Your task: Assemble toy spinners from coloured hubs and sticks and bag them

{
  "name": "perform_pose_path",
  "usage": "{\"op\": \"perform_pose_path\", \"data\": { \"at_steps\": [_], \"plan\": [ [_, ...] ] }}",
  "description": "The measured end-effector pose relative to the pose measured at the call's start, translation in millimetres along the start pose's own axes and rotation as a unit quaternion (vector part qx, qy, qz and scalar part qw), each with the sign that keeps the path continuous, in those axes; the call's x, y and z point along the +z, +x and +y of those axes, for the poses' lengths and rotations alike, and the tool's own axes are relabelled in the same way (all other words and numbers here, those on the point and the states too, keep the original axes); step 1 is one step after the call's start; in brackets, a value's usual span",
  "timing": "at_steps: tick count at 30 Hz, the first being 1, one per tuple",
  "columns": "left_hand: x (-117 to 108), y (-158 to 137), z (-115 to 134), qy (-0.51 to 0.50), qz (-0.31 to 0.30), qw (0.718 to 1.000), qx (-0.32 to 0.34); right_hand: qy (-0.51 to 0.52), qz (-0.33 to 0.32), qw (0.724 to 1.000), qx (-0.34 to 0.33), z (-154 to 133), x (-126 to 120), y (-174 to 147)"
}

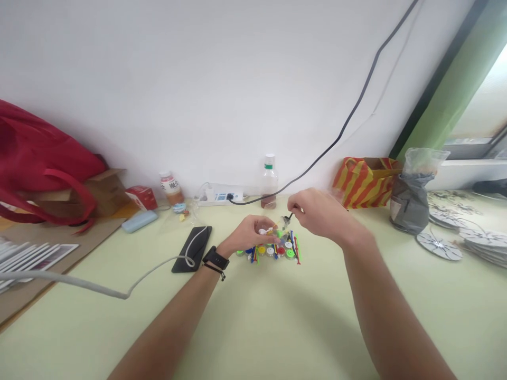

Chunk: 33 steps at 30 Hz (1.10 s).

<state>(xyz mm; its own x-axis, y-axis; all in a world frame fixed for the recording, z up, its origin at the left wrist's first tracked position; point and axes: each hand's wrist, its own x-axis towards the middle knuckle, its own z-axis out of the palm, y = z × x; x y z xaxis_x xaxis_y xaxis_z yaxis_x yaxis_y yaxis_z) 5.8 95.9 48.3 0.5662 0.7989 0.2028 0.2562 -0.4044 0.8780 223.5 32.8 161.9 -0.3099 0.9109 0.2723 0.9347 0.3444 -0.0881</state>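
Observation:
My left hand (255, 232), with a black watch on its wrist, curls its fingers at a cluster of small colourful plastic pieces (270, 251). These include round pots or discs with yellow, white, red and green tops, and thin coloured sticks (297, 248) at the right end. What the left fingers hold is partly hidden and too small to name. My right hand (311, 211) pinches a thin black stick (290, 216) just above the right side of the cluster. A small dark and clear part is at the stick's lower end.
A black phone (191, 250) with a white cable lies at left. Behind stand a bottle (269, 182), a power strip (225, 195) and a smaller bottle (171, 190). At right are a striped bag (362, 184), a grey bag (410, 203) and round white discs (439, 246).

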Motion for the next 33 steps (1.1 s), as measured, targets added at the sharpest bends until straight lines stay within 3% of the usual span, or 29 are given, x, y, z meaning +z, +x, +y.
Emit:
{"op": "perform_pose_path", "data": {
  "at_steps": [6,10,15,24,30,33],
  "plan": [
    [-3.1,-0.3,0.0,0.006,-0.022,1.0,-0.015,0.008,0.023,1.0,0.017,-6.7,-4.0,-1.6],
    [-3.1,-0.8,1.3,0.016,-0.02,1.0,-0.013,0.003,-0.013,1.0,-0.008,-6.8,-0.7,-0.8],
    [-2.9,-1.7,5.5,0.026,-0.014,1.0,-0.003,0.03,0.01,0.999,-0.036,-6.2,3.1,0.0],
    [1.2,-1.7,9.7,0.006,-0.056,0.998,0.013,0.075,-0.075,0.993,-0.06,-3.4,6.5,-2.9],
    [-3.8,-2.5,14.6,-0.052,-0.011,0.999,-0.003,0.154,0.019,0.986,-0.057,4.8,-9.3,-2.8],
    [-6.7,-2.8,17.4,-0.074,0.002,0.997,-0.001,0.187,0.016,0.98,-0.068,15.2,-5.7,-1.0]
  ]
}}
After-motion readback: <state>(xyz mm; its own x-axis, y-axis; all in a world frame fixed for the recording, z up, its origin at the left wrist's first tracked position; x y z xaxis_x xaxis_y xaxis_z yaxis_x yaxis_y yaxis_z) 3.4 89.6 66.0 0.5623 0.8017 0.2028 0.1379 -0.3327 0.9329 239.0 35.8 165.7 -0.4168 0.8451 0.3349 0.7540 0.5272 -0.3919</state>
